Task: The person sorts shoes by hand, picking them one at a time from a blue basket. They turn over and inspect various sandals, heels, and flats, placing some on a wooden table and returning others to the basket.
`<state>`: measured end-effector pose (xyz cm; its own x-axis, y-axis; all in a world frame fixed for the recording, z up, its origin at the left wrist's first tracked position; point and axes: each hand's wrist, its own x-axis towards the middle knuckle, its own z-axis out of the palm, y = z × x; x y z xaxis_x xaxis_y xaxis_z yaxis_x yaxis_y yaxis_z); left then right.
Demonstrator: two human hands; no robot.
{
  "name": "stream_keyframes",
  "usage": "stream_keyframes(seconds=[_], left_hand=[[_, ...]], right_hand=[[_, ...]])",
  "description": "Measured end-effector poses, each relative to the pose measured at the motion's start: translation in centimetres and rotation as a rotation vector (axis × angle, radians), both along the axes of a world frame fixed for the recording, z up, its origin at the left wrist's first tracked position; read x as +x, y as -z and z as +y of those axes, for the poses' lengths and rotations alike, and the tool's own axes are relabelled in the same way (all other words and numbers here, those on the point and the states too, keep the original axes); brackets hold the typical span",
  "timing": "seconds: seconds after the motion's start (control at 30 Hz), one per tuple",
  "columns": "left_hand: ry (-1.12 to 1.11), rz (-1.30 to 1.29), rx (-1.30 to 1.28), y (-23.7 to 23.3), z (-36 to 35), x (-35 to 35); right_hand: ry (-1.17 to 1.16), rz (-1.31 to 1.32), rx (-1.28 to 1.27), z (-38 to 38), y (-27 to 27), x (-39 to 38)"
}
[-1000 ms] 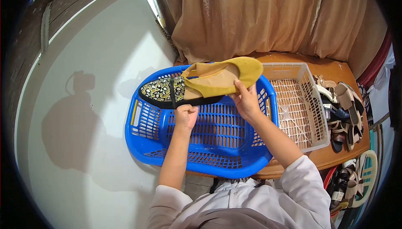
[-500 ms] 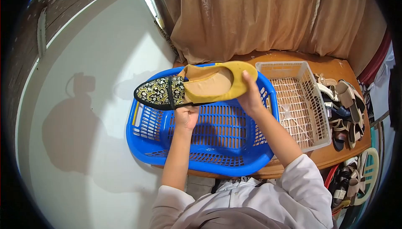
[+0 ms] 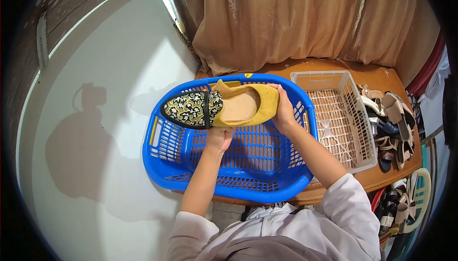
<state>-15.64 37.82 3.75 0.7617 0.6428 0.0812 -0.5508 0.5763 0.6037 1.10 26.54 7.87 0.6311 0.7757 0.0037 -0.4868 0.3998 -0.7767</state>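
Note:
A flat slip-on shoe [image 3: 265, 101] with a yellow back and a black floral toe is held level above a blue plastic basket [image 3: 155, 175], its pointed toe to the left. My left hand [image 3: 220, 138] is closed around the shoe from below, near the middle; part of its fingers is hidden under the sole. At the heel, my right hand [image 3: 285, 110] grips the back of the shoe, fingers bent around its outer side. Below the shoe, the slotted floor of the basket shows.
A clear plastic crate [image 3: 365, 158] stands right of the basket on the wooden table [image 3: 381, 77]. Several sandals and shoes [image 3: 396, 113] are heaped at the table's right end. More footwear lies on a chair [image 3: 420, 199] at lower right. Brown curtains [image 3: 296, 22] hang behind; a white wall [image 3: 124, 70] is on the left.
The shoe has come slightly lower, its toe has shifted right and its heel left, and its opening has tilted. Both hands still hold it.

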Motion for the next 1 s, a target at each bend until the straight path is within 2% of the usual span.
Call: stream_keyframes(seconds=[0.1, 0.17, 0.27, 0.37, 0.43, 0.47, 0.5, 0.57, 0.6, 0.67, 0.7, 0.8, 0.83, 0.9, 1.0], left_hand=[[-0.054, 0.049, -0.093, -2.3, -0.6, 0.6], [-0.028, -0.054, -0.155, -2.9, 0.1, 0.9], [-0.053, -0.089, -0.232, -3.2, 0.3, 0.9], [-0.118, -0.007, -0.265, -3.4, 0.4, 0.9], [-0.178, 0.125, -0.234, -3.5, 0.4, 0.9], [-0.133, 0.069, -0.206, -3.4, 0.8, 0.8], [-0.086, 0.013, -0.18, -3.2, 1.5, 0.4], [-0.01, -0.108, -0.095, -3.5, 2.4, -0.5], [-0.008, -0.168, -0.09, -6.0, 1.4, -0.8], [0.073, -0.236, -0.139, -7.4, 1.4, -2.2], [0.048, -0.225, -0.033, -9.4, -0.2, -2.3], [0.047, 0.207, 0.091, -8.5, 0.1, -1.4], [0.016, 0.291, 0.206, -8.4, -0.8, -1.3], [0.046, 0.365, 0.247, -8.4, -2.0, -0.9], [0.075, 0.348, 0.25, -9.6, -4.8, -0.1]], right_hand=[[-0.092, 0.023, 0.045, 0.0, -0.5, 0.4], [-0.17, 0.001, 0.115, 0.2, -0.4, 0.8], [-0.331, 0.099, -0.093, -0.9, -1.8, 0.4], [-0.58, 0.214, -0.06, -2.0, -2.7, 0.2], [-0.514, 0.106, -0.104, -1.6, -2.0, -0.1], [-0.476, 0.052, -0.125, -1.5, -1.9, -0.1], [-0.428, 0.15, -0.103, -1.6, -2.3, 0.1], [-0.294, 0.031, -0.113, -2.5, -3.2, 0.7], [-0.225, -0.027, -0.115, -3.0, -3.7, 1.1], [-0.137, -0.127, -0.198, -5.0, -4.8, 2.0], [-0.113, -0.199, -0.229, -6.2, -5.2, 2.6], [-0.024, -0.317, -0.329, -9.5, -6.3, 2.7], [0.016, -0.323, -0.342, -10.5, -6.6, 2.4], [0.089, -0.309, -0.359, -12.6, -6.2, 2.3], [0.208, -0.095, -0.156, -14.8, -5.4, 1.8]])
